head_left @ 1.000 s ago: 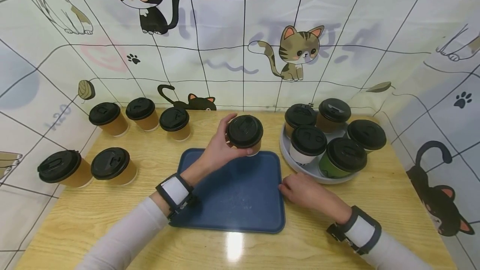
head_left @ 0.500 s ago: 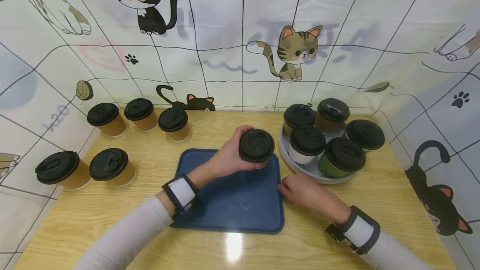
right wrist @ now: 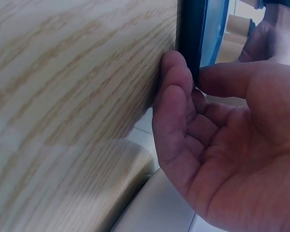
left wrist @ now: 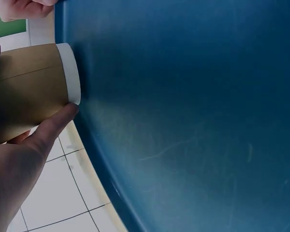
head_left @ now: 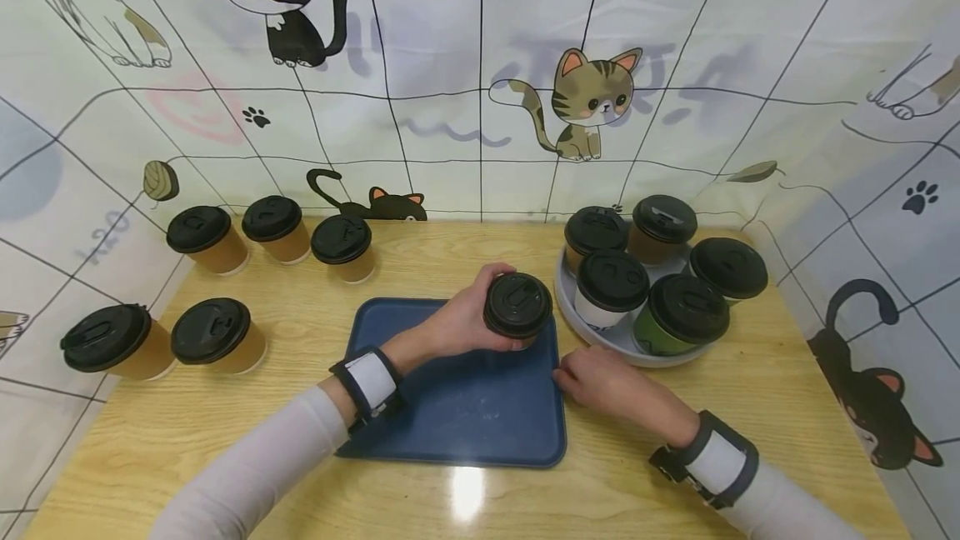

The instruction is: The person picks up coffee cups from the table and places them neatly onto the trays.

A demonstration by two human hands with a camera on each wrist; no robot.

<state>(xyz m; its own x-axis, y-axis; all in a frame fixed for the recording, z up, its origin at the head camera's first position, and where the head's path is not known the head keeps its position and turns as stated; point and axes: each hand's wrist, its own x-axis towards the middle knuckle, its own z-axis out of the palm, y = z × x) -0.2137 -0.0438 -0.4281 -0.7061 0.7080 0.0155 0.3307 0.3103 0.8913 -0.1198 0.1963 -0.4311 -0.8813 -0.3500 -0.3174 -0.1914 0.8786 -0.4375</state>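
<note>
1. Far left: the cat-printed wall cloth (head_left: 442,32) carries small purple lettering, too faint to read.
2. Left: five brown cups (head_left: 242,347) with glossy black lids stand on the wood-grained table (head_left: 247,482).
3. Centre: the left hand (head_left: 468,319) curls round the held cup (head_left: 517,305), thumb and fingers gripping its smooth, seamed, white-based side, above the smooth blue tray's (head_left: 472,423) upper right corner.
4. Right of centre: the right hand (head_left: 609,383), fingers bent, pinches that tray's right rim.
5. Right: a round grey tray (head_left: 568,312) bears five lidded cups (head_left: 654,336), one white with unreadable dark print, one green.
</note>
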